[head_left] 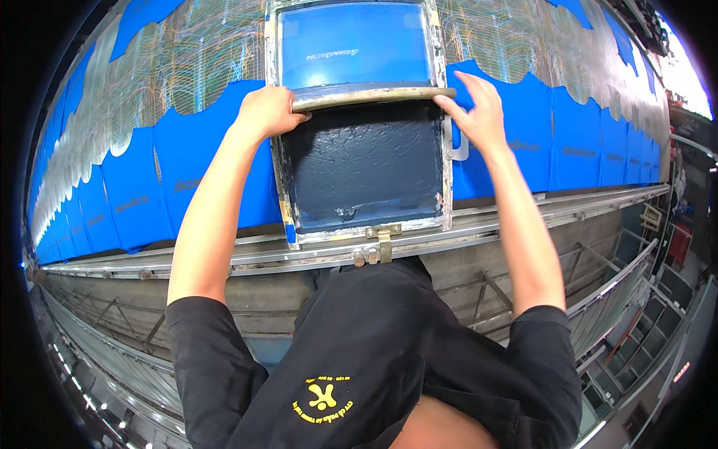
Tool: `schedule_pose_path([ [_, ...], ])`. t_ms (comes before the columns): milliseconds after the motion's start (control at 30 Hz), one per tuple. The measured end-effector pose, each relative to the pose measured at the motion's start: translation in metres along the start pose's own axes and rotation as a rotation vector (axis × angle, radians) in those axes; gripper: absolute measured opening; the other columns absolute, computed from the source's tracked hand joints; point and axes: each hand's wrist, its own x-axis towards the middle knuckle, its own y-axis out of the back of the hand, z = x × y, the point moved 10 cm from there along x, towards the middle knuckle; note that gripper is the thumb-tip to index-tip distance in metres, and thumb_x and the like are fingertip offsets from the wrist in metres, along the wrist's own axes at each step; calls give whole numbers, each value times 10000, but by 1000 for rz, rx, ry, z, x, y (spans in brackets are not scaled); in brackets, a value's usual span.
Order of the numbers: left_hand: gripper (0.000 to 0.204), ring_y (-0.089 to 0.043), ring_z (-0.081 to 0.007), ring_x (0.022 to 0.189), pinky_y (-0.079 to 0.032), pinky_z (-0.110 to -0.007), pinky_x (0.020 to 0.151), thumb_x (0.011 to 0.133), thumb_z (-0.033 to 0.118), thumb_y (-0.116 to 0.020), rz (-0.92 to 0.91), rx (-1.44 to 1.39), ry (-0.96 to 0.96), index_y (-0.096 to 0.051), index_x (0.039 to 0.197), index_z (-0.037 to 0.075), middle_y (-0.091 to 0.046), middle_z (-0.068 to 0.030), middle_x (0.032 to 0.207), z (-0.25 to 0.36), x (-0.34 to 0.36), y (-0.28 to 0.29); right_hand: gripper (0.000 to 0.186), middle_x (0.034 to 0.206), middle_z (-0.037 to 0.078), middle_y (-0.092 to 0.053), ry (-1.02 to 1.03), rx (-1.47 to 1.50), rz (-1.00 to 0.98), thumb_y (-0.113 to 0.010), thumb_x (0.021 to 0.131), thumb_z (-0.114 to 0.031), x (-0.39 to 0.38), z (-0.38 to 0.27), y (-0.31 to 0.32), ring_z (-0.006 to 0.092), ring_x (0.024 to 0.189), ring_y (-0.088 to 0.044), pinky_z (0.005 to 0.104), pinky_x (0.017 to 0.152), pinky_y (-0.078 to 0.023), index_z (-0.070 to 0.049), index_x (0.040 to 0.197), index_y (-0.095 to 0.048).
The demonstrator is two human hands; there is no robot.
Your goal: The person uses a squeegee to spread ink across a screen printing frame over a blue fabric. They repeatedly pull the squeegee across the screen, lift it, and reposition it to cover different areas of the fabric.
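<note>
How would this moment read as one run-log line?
left hand: grips bar, left end; right hand: open, at right end; dark panel: bar's near side

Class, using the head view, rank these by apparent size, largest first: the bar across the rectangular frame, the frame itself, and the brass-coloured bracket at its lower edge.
1. Rectangular frame
2. Bar, long but thin
3. Brass-coloured bracket
</note>
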Motion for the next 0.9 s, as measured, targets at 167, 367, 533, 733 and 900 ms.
schedule_pose_path([
  [167, 504, -759, -399, 929, -612, -492, 851, 862, 552, -782, 43, -25, 3, -813, 960, 58, -783, -198, 921, 2, 4, 0, 453, 1022, 190, -777, -21, -53, -685, -835, 859, -442, 21, 7, -89, 387, 1028, -729, 492, 908, -557, -63, 1103, -792],
  [367, 467, -743, -392, 903, -590, -498, 813, 832, 541, -817, 92, -112, -7, -810, 928, 83, -773, -177, 883, -6, 13, -7, 344, 892, 164, -769, -93, -164, -686, -859, 817, -427, 19, 8, -101, 390, 899, -745, 509, 798, -586, -137, 994, -806],
  [533, 454, -734, -399, 869, -584, -501, 803, 814, 537, -832, 45, -127, 37, -821, 912, 94, -766, -179, 870, -4, 5, -10, 278, 893, 139, -772, -125, -216, -684, -849, 819, -407, 11, 4, -97, 371, 890, -746, 500, 794, -589, -171, 964, -819],
  [733, 425, -728, -409, 886, -582, -517, 794, 779, 508, -856, 93, -145, -12, -821, 924, 110, -752, -169, 921, 21, -64, -59, 174, 840, 148, -760, -53, -177, -570, -816, 807, -266, -63, -27, -68, 368, 870, -752, 517, 769, -590, -147, 934, -826],
  [900, 396, -717, -333, 973, -554, -461, 874, 713, 334, -864, 144, -147, -67, -798, 1009, 80, -750, -116, 981, 52, -148, -106, 261, 958, 110, -772, -52, -219, -666, -786, 734, -107, -159, -61, -45, 318, 926, -731, 463, 839, -537, -110, 994, -809],
])
